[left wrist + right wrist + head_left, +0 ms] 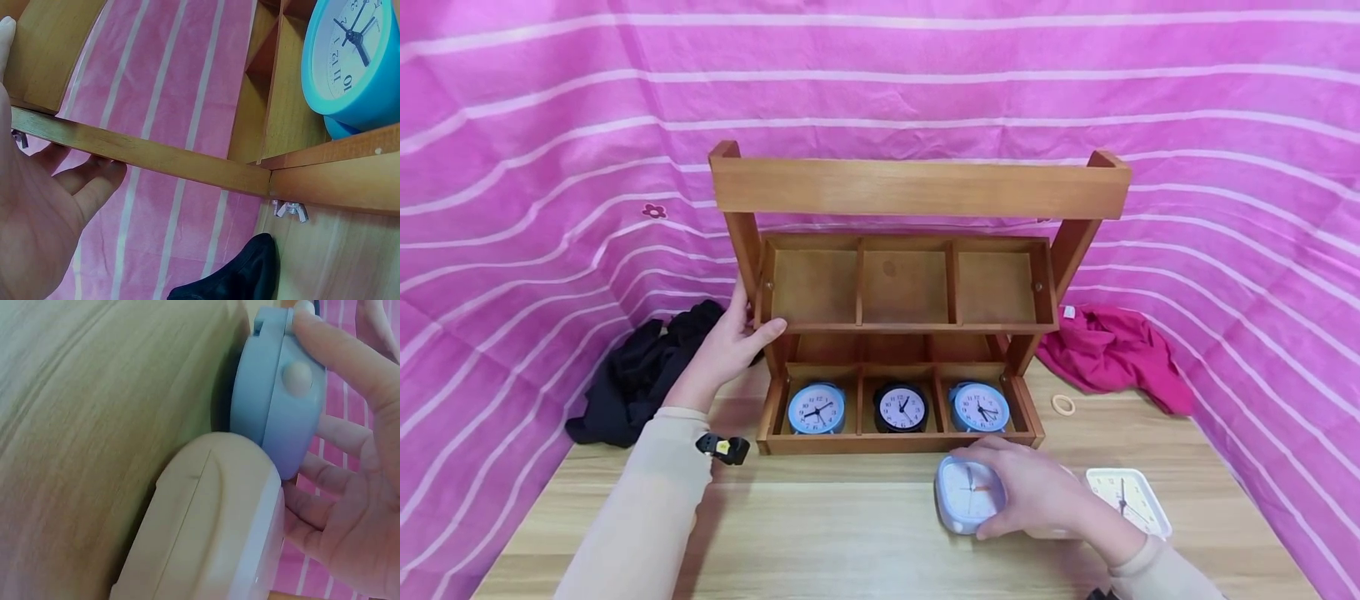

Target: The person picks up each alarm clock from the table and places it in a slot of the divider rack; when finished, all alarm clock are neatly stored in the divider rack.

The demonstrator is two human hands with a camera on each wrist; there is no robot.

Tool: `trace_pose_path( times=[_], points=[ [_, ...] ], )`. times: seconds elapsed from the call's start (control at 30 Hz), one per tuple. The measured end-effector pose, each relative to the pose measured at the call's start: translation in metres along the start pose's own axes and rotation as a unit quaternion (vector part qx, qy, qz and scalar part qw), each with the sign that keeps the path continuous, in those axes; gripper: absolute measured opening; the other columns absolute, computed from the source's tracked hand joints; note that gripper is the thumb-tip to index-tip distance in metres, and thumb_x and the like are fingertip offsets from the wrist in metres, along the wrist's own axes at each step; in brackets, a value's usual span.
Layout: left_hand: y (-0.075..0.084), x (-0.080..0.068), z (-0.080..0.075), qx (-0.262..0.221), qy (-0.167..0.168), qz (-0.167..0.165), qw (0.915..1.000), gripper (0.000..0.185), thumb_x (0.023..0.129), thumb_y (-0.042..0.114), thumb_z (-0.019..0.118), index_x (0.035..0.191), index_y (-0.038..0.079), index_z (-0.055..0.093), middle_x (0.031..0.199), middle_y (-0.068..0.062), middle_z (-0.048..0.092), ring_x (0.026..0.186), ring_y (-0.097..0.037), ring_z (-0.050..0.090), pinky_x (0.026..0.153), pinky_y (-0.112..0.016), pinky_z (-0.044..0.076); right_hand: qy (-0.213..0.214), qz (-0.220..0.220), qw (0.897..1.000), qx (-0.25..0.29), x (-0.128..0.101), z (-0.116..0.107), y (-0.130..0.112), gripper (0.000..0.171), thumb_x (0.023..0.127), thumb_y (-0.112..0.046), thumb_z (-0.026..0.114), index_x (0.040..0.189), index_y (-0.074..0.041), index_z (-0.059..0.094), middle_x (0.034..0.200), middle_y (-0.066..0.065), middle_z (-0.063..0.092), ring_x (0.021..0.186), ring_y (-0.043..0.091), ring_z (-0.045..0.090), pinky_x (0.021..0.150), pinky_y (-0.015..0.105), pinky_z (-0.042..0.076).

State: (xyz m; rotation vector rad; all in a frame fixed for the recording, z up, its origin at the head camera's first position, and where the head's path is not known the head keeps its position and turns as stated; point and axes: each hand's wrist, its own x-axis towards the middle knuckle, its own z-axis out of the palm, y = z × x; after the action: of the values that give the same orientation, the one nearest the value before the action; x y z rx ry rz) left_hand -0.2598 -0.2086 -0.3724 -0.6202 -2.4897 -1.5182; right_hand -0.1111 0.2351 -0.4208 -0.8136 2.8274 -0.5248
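Note:
My left hand (pixel 728 343) holds the left upright of a two-tier wooden rack (pixel 917 190), thumb in front and fingers behind the post. My right hand (pixel 1037 492) grips a pale blue, rounded-square alarm clock (pixel 968 497) in front of the rack, its dial facing up. In the right wrist view, thumb and fingers span that clock, and a cream clock (pixel 200 525) sits right against it, mostly hidden by the hand in the head view. Two round blue alarm clocks (pixel 817 409) and a black one (pixel 901 408) stand in the lower tier's three compartments. The upper compartments hold nothing.
A white square clock (pixel 1131 502) lies on the table right of my right hand. Behind it are a small wooden ring (pixel 1063 405) and a crumpled magenta cloth (pixel 1108 354). Black cloth (pixel 636 375) lies at the left. Pink striped fabric (pixel 880 92) hangs around the table.

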Motion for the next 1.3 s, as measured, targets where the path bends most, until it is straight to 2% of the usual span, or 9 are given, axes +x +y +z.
trace_pose_path(
  times=[0.1, 0.17, 0.37, 0.47, 0.6, 0.73, 0.97, 1.3],
  points=[
    [0.000, 0.001, 0.002, 0.005, -0.003, 0.002, 1.0000, 0.099, 0.103, 0.026, 0.068, 0.165, 0.048, -0.006, 0.165, -0.022, 0.031, 0.136, -0.049, 0.050, 0.106, -0.067, 0.045, 0.005, 0.015, 1.000, 0.011, 0.002, -0.002, -0.004, 0.095, 0.063, -0.048, 0.097, 0.147, -0.024, 0.060, 0.146, 0.003, 0.058, 0.131, 0.031, 0.058, 0.101, 0.055, 0.052],
    [-0.001, 0.001, 0.003, 0.010, -0.006, 0.002, 0.9999, 0.098, 0.104, 0.027, 0.067, 0.164, 0.051, -0.006, 0.167, -0.021, 0.029, 0.137, -0.050, 0.049, 0.107, -0.067, 0.045, 0.019, 0.007, 1.000, 0.015, 0.005, -0.008, -0.008, 0.096, 0.063, -0.048, 0.097, 0.147, -0.020, 0.061, 0.147, 0.009, 0.058, 0.131, 0.034, 0.057, 0.100, 0.056, 0.053],
    [-0.001, -0.003, 0.001, 0.020, -0.007, -0.010, 0.9997, 0.097, 0.104, 0.031, 0.067, 0.163, 0.053, -0.007, 0.167, -0.022, 0.027, 0.137, -0.052, 0.048, 0.107, -0.068, 0.043, 0.094, -0.081, 0.992, 0.019, 0.031, -0.047, -0.032, 0.098, 0.061, -0.048, 0.100, 0.146, -0.018, 0.061, 0.137, 0.002, 0.059, 0.121, 0.022, 0.060, 0.094, 0.045, 0.057],
    [-0.001, -0.004, 0.000, 0.023, -0.004, -0.012, 0.9996, 0.097, 0.104, 0.031, 0.067, 0.163, 0.053, -0.007, 0.168, -0.022, 0.026, 0.139, -0.052, 0.046, 0.107, -0.068, 0.043, 0.125, -0.113, 0.985, 0.022, 0.052, -0.073, -0.051, 0.100, 0.060, -0.048, 0.101, 0.147, -0.017, 0.060, 0.136, 0.000, 0.058, 0.121, 0.019, 0.058, 0.094, 0.042, 0.057],
    [-0.003, -0.006, -0.001, 0.024, -0.004, -0.019, 0.9995, 0.097, 0.104, 0.032, 0.066, 0.163, 0.053, -0.009, 0.168, -0.023, 0.026, 0.141, -0.052, 0.044, 0.107, -0.069, 0.042, 0.158, -0.134, 0.978, 0.019, 0.087, -0.106, -0.078, 0.101, 0.062, -0.048, 0.100, 0.148, -0.014, 0.059, 0.137, 0.003, 0.056, 0.123, 0.021, 0.054, 0.094, 0.041, 0.057],
    [-0.006, -0.009, 0.000, 0.021, -0.006, -0.022, 0.9995, 0.096, 0.105, 0.031, 0.065, 0.163, 0.052, -0.009, 0.167, -0.024, 0.026, 0.141, -0.053, 0.044, 0.108, -0.069, 0.042, 0.185, -0.142, 0.972, 0.001, 0.127, -0.126, -0.101, 0.102, 0.065, -0.048, 0.099, 0.150, -0.011, 0.055, 0.139, 0.009, 0.054, 0.124, 0.026, 0.052, 0.097, 0.044, 0.056],
    [-0.005, -0.009, 0.004, 0.020, -0.005, -0.014, 0.9997, 0.096, 0.105, 0.031, 0.065, 0.161, 0.056, -0.009, 0.171, -0.017, 0.020, 0.146, -0.051, 0.038, 0.109, -0.070, 0.040, 0.187, -0.135, 0.973, -0.011, 0.178, -0.132, -0.118, 0.104, 0.067, -0.051, 0.097, 0.153, -0.011, 0.053, 0.144, 0.012, 0.053, 0.128, 0.027, 0.052, 0.105, 0.043, 0.052],
    [0.003, -0.005, -0.001, 0.029, -0.004, -0.006, 0.9995, 0.095, 0.105, 0.029, 0.064, 0.165, 0.048, -0.007, 0.168, -0.022, 0.025, 0.141, -0.050, 0.044, 0.111, -0.066, 0.041, 0.187, -0.106, 0.976, -0.030, 0.219, -0.132, -0.132, 0.107, 0.070, -0.051, 0.096, 0.157, -0.015, 0.048, 0.156, 0.011, 0.044, 0.136, 0.025, 0.046, 0.109, 0.036, 0.048]
  ],
)
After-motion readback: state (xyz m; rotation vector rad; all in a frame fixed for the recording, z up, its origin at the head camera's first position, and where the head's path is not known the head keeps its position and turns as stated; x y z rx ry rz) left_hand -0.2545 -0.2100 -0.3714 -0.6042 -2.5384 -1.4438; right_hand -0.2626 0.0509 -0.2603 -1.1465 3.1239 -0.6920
